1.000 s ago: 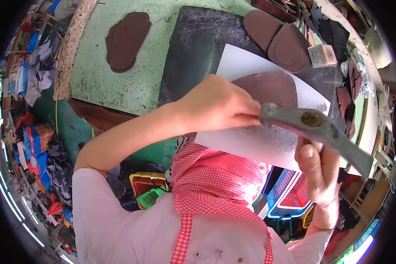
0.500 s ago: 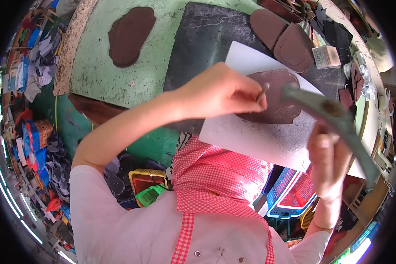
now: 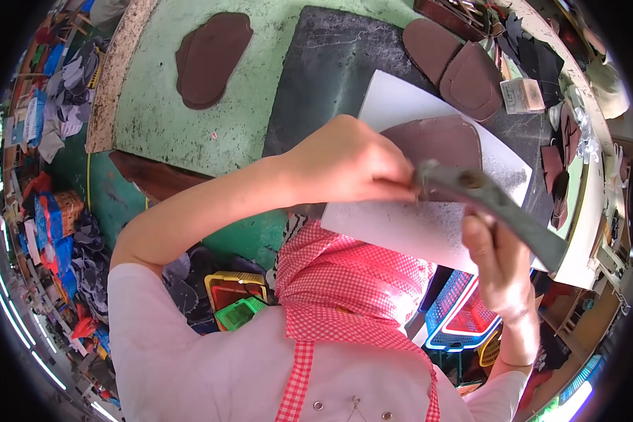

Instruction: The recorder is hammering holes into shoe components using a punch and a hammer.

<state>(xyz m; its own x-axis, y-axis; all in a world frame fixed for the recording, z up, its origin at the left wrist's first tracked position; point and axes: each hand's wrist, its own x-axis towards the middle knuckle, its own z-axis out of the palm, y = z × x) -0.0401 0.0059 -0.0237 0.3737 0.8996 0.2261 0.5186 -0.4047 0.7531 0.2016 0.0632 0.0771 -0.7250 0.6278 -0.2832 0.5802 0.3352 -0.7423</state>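
Observation:
My left hand (image 3: 352, 165) is closed in a pinch over a dark brown sole-shaped piece (image 3: 436, 141). The short metal punch in its fingers is almost wholly hidden now; the earlier frame shows its top end. In my right hand (image 3: 499, 264) is a hammer, gripped by its handle, which is mostly hidden. Its grey metal head (image 3: 506, 200) is low, one end right at my left fingertips; whether it touches the punch I cannot tell. The brown piece lies on a white board (image 3: 394, 225), partly covered by my left hand and the hammer.
Beneath the white board is a black mat (image 3: 309, 91) on a green table (image 3: 148, 98). More brown pieces (image 3: 214, 60) lie at the far left, and others (image 3: 471, 81) at the far right beside a small box (image 3: 522, 95). Plastic baskets (image 3: 457, 320) stand below the table edge.
The hammer has come down and left, its head now at my left fingertips and hiding the punch. My left hand has shifted slightly toward me.

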